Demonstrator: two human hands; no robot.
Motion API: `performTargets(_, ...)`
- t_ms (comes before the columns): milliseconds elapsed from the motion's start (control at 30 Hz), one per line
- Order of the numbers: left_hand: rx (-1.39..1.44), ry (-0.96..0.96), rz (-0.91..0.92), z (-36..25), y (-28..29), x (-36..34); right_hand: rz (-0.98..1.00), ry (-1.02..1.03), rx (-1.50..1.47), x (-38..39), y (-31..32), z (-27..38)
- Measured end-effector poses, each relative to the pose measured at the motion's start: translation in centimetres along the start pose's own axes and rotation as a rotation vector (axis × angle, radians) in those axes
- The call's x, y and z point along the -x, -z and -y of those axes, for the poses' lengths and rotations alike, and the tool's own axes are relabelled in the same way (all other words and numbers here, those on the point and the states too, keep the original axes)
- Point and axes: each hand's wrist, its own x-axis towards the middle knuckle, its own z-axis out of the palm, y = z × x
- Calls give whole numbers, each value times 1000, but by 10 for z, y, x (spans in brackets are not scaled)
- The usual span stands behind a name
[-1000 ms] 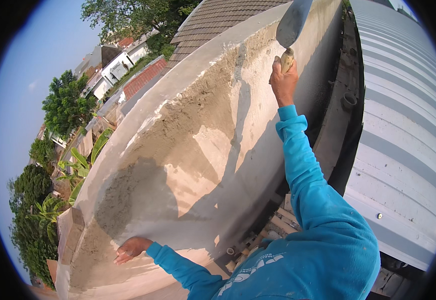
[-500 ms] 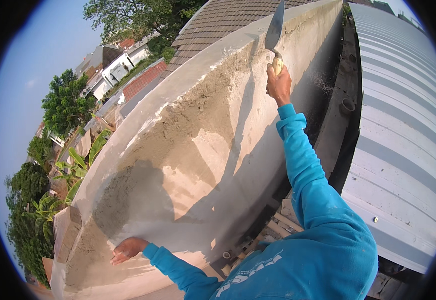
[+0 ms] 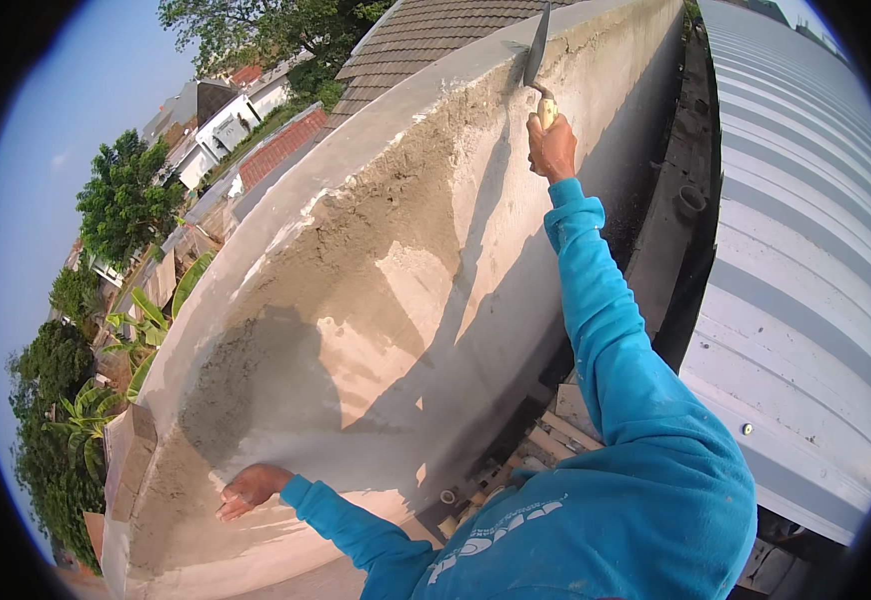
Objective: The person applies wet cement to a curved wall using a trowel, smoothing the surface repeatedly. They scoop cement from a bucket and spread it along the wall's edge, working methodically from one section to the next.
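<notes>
A trowel (image 3: 537,52) with a pointed metal blade and a pale handle is gripped in my right hand (image 3: 554,150), arm stretched far ahead. Its blade points up, seen nearly edge-on, close to the top edge of a parapet wall (image 3: 611,75); whether it touches the wall I cannot tell. Damp grey-brown mortar (image 3: 386,205) covers part of the wall's face, rough along its upper border, with paler patches lower down. At the lower left, my left hand (image 3: 253,490) is held by the mortared face with its fingers stretched out and nothing in them. Contact with the wall is unclear.
A corrugated metal roof (image 3: 806,260) lies to my right, beyond a narrow dark gutter strip (image 3: 671,200). Pipes and bricks (image 3: 556,445) sit low between the wall and my body. Past the wall are a tiled roof (image 3: 426,50), trees (image 3: 126,200) and houses.
My right hand has shifted slightly left with the trowel, whose blade has turned from showing its flat side to nearly edge-on. The left hand stays almost in place.
</notes>
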Motion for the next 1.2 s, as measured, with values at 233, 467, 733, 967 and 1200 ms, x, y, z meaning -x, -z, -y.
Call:
performTargets(233, 532, 280, 32, -53, 50, 7, -307, 209, 68, -23, 3, -25)
performTargets(467, 617, 362, 39, -51, 65, -5, -197, 4, -325, 3, 25, 30)
performTargets(733, 652, 445, 93, -47, 55, -1, 41, -92, -65, -39, 27, -14)
performTargets(967, 404, 225, -53, 7, -23, 5, -182, 180, -162, -26, 23, 45)
performTargets(1200, 549, 313, 35, -31, 39, 2, -14, -50, -21, -32, 33, 34)
